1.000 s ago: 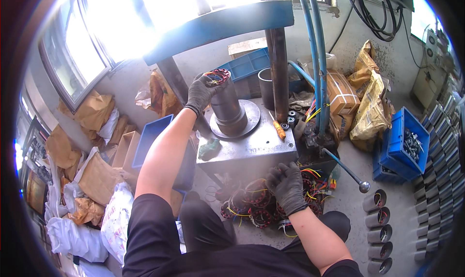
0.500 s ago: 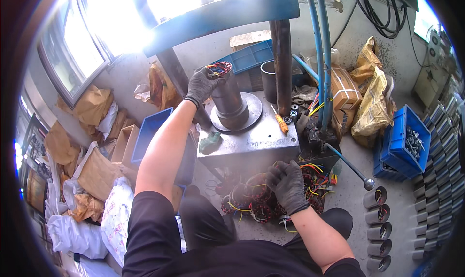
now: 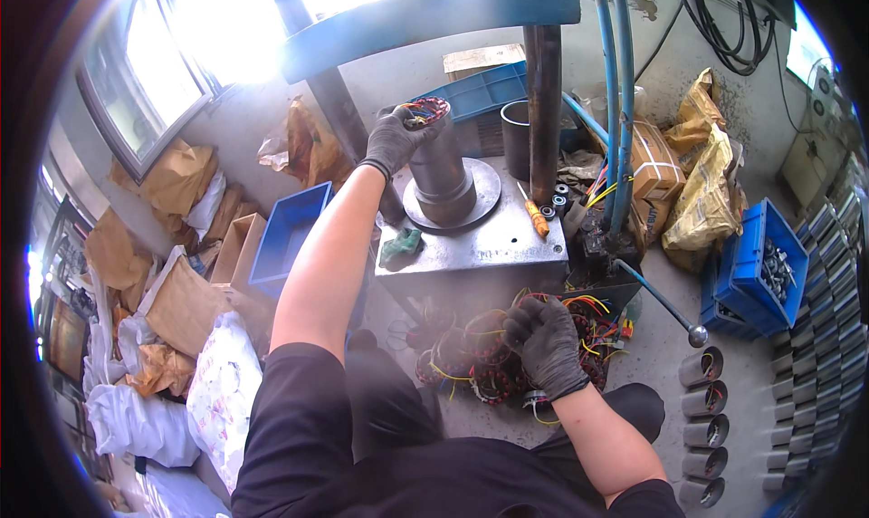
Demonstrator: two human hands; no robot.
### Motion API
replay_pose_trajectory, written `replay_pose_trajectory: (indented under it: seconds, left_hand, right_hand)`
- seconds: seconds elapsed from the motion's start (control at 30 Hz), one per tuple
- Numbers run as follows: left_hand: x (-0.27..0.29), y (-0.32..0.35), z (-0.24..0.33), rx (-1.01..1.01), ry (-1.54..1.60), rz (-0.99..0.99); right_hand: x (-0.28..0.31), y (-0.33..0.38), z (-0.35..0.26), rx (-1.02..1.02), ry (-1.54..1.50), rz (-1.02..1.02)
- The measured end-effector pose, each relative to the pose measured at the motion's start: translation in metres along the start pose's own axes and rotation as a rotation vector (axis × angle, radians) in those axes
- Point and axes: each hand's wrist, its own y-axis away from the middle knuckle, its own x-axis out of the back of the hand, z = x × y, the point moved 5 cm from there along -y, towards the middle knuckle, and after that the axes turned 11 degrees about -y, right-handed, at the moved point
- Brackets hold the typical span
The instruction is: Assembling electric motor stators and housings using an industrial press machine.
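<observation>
A dark metal cylinder stands upright on a round steel plate on the press bed. In its top sits a wound motor stator with coloured wires. My gloved left hand is closed round the upper left side of the stator and cylinder top; its fingertips are partly hidden. Lower right, my gloved right hand has curled fingers over a pile of wired stators below the bed. What those fingers hold, if anything, is hidden.
An orange-handled screwdriver, small bearings and a green rag lie on the bed. Press posts flank the cylinder. A ball-ended lever juts out right. Metal housings line the floor.
The whole view has shifted slightly, moving the press a little to the right. My left hand stays at the cylinder's top, and my right hand stays over the stators with its fingers curled.
</observation>
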Motion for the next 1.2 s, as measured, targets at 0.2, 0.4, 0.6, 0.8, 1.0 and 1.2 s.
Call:
replay_pose_trajectory:
  seconds: [0.2,0.4,0.6,0.8,1.0,1.2]
  left_hand:
    - [-0.008,-0.007,-0.005,0.042,-0.04,-0.269]
    - [0.086,0.029,-0.21,-0.249,-0.008,-0.097]
    - [0.124,0.27,-0.108,-0.266,0.147,-0.459]
    - [0.173,0.578,-0.176,0.905,0.636,-0.765]
    - [0.118,0.652,-0.184,0.946,0.331,-0.479]
    - [0.027,0.596,-0.246,0.679,-0.465,-0.875]
  right_hand:
    - [0.031,-0.022,-0.017,0.578,0.981,-0.291]
    - [-0.045,0.0,0.04,-0.041,0.017,-0.114]
    - [-0.018,0.025,-0.024,0.108,0.319,-0.241]
    - [-0.039,0.044,-0.006,0.079,0.563,-0.413]
    - [0.003,0.028,-0.011,0.04,0.651,-0.281]
    - [0.004,0.019,-0.03,0.174,0.618,-0.198]
